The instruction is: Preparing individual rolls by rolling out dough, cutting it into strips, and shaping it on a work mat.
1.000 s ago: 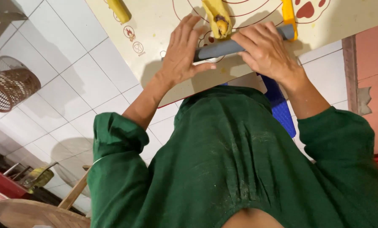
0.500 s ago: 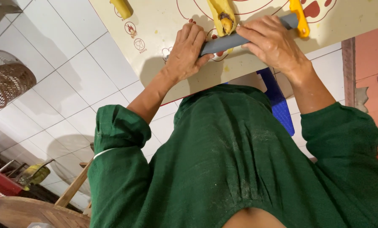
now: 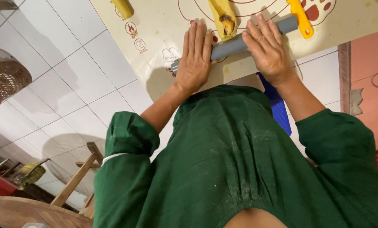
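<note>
Your left hand (image 3: pixel 196 59) and right hand (image 3: pixel 268 51) both lie flat and open, palms pressing down on the grey rolling pin (image 3: pixel 235 43), one toward each end so the pressure spreads evenly. The pin rests on the cream baking mat (image 3: pixel 155 25) on the desk, touching the near end of a folded yellow dough piece (image 3: pixel 224 17). A yellow tool (image 3: pixel 299 17) and another dough piece (image 3: pixel 123 7) are cut off at the top edge.

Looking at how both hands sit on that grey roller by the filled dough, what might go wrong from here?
1. The filled dough piece touches the grey roller; its dark filling may squeeze out.
2. The left hand and right hand lie flat, not gripping, so the roller might slip.
3. The roller sits close to the mat edge.
</note>
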